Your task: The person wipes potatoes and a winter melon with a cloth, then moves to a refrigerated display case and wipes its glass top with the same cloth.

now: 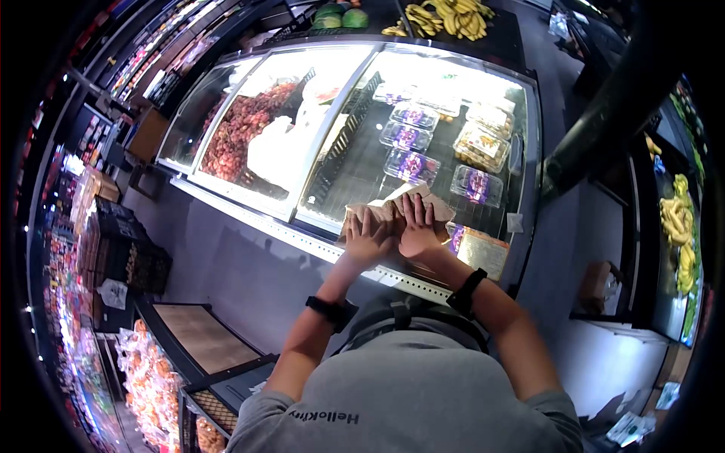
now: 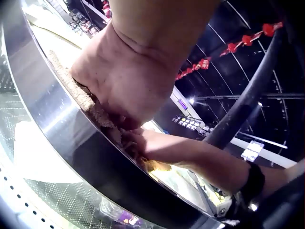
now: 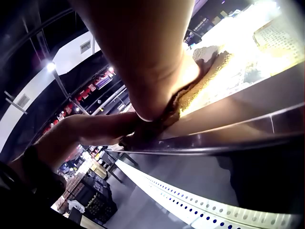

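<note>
A light brown cloth lies bunched near the front edge of the glass-topped display case. My left hand rests on its left part, fingers straight and pointing away from me. Beside it my right hand presses on the same cloth, with its fingers also extended. The two hands are close together. In the left wrist view, the thick edge of the cloth shows under the palm, along the metal rim. The right wrist view has the cloth under the right hand, whose fingertips are hidden.
Under the glass are red grapes at left and clear plastic boxes with purple labels. Bananas lie beyond the case. A dark pillar stands at right, and stacked black crates stand on the left floor.
</note>
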